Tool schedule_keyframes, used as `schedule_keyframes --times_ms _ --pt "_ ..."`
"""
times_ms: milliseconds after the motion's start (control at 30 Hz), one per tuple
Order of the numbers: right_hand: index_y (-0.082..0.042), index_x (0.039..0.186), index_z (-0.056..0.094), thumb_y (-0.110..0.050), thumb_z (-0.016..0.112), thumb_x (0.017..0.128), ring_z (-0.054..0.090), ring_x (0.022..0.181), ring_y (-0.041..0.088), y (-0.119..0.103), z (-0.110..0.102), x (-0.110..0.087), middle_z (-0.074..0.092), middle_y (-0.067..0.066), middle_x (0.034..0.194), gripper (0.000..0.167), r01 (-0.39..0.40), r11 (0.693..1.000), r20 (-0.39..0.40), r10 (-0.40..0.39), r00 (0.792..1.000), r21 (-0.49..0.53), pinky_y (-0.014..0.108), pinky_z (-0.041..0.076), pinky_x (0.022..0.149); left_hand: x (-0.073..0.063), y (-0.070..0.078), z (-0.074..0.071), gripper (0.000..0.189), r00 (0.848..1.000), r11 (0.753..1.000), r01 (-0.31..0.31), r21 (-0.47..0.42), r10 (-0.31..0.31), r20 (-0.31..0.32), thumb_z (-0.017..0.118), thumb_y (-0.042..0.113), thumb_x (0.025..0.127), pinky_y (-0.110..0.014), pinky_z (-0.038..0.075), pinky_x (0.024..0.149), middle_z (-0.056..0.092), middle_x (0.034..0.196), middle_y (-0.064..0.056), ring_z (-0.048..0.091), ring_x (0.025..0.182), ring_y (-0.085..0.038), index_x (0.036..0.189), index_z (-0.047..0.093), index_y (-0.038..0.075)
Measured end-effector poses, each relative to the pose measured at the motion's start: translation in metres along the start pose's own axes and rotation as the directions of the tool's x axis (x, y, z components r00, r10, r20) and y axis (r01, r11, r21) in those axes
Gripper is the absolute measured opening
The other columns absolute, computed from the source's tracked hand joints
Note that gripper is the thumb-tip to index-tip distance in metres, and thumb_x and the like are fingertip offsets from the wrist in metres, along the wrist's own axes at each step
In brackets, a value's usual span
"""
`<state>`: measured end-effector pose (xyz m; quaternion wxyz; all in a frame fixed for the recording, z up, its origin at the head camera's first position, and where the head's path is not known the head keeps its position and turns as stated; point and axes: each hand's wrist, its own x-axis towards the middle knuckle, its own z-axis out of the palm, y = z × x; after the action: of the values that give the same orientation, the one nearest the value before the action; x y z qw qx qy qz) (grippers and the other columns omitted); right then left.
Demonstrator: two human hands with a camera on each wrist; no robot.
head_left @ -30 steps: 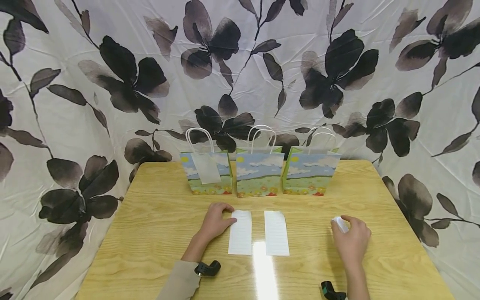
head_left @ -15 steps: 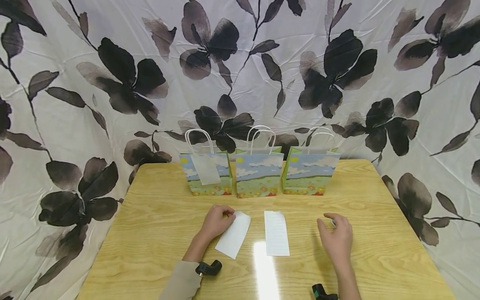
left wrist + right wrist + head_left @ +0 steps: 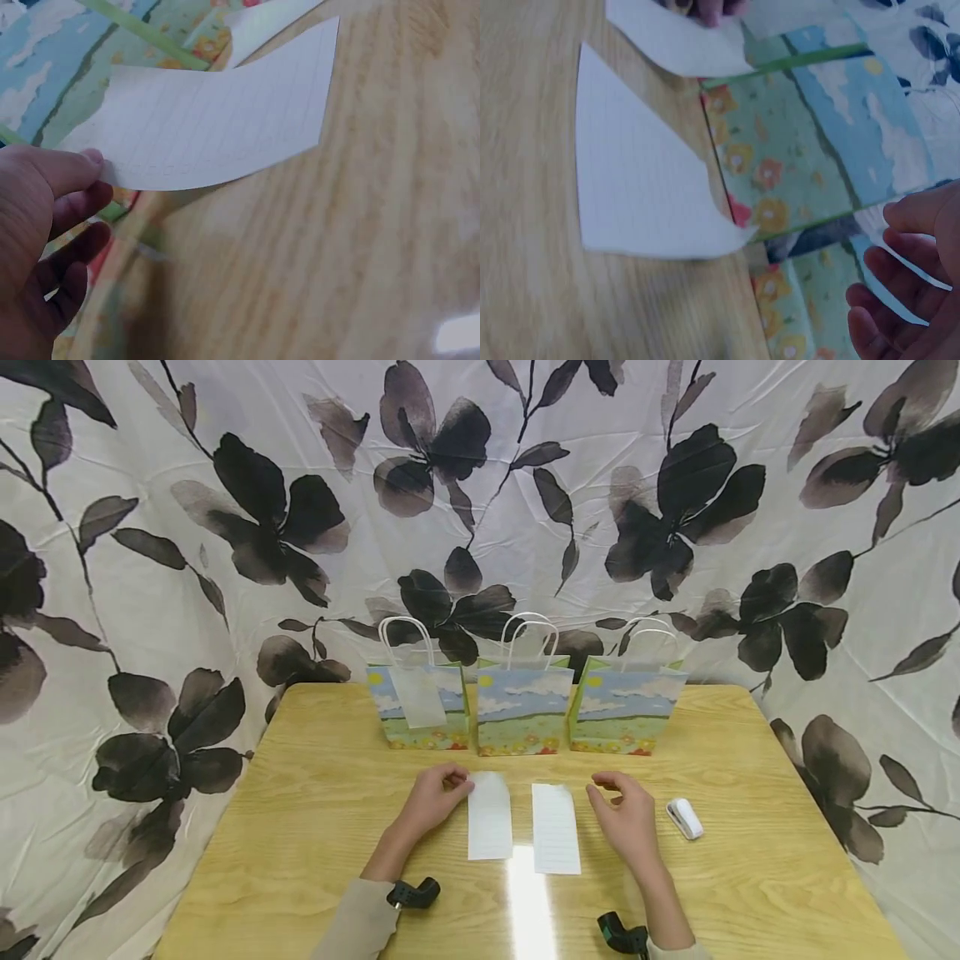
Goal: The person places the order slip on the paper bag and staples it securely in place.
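Note:
My left hand (image 3: pixel 435 797) pinches the upper left corner of a lined paper slip (image 3: pixel 490 817) between thumb and fingers; in the left wrist view that slip (image 3: pixel 217 120) bends and is raised off the table. A second lined slip (image 3: pixel 556 829) lies to its right, one end curling up in the right wrist view. My right hand (image 3: pixel 627 817) hovers just right of this second slip, fingers loosely bent and holding nothing. Farther right, a small white stapler (image 3: pixel 685 818) lies on the table.
Three paper gift bags with white handles stand in a row at the back: left bag (image 3: pixel 390 718), middle bag (image 3: pixel 523 714), right bag (image 3: pixel 626 714). A paper slip (image 3: pixel 420 697) hangs on the left bag's front. Floral cloth (image 3: pixel 525 527) hangs behind the wooden table (image 3: pixel 315 760).
My right hand has let go of the stapler, leaving it on the table, and moved left toward the second slip. My left hand has swung its slip askew, then back nearly straight.

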<state>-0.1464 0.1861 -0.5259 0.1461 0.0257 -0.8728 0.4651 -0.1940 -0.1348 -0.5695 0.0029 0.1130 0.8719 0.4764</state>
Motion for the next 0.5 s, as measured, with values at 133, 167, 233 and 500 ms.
schedule_keyframes --times_ms 133,167,233,500 --pt "-0.007 0.106 0.071 -0.013 0.072 0.090 0.062 0.098 0.025 -0.010 0.008 0.003 0.069 0.005 0.103 0.017 0.010 1.000 0.049 -0.012 0.999 0.027 0.041 0.050 0.075 0.003 0.009 -0.006 0.015 1.000 0.998 -0.019 0.054 0.020 -0.010 0.065 0.031 0.095 -0.033 0.050 0.072 0.065 0.085 0.012 0.060 0.080 -0.009 0.100 0.072 0.018" --pt "-0.008 0.105 0.071 -0.013 0.072 0.090 0.062 0.098 0.026 -0.012 0.010 0.004 0.069 0.005 0.103 0.016 0.013 0.999 0.059 -0.015 0.998 0.031 0.041 0.050 0.075 0.003 0.012 -0.008 0.015 1.000 0.998 -0.021 0.067 0.022 -0.017 0.065 0.032 0.095 -0.034 0.050 0.072 0.065 0.085 0.013 0.060 0.080 -0.008 0.099 0.072 0.019" --pt "-0.009 0.105 0.071 -0.013 0.071 0.090 0.062 0.099 0.026 -0.017 0.014 0.005 0.069 0.004 0.103 0.015 0.016 0.999 0.074 -0.018 0.997 0.039 0.040 0.050 0.075 0.003 0.018 -0.012 0.014 0.999 0.996 -0.014 0.083 0.016 -0.028 0.065 0.033 0.095 -0.035 0.049 0.074 0.066 0.086 0.015 0.060 0.082 -0.007 0.098 0.073 0.023" --pt "-0.011 0.103 0.071 -0.012 0.072 0.090 0.062 0.096 0.022 -0.029 0.025 0.013 0.069 0.005 0.102 0.013 0.042 0.996 0.113 -0.050 0.992 0.077 0.039 0.050 0.074 0.012 0.043 -0.027 0.005 0.980 0.983 -0.171 0.066 0.176 -0.091 0.072 0.024 0.090 -0.033 0.050 0.069 0.068 0.086 0.016 0.060 0.075 -0.004 0.091 0.076 0.021"
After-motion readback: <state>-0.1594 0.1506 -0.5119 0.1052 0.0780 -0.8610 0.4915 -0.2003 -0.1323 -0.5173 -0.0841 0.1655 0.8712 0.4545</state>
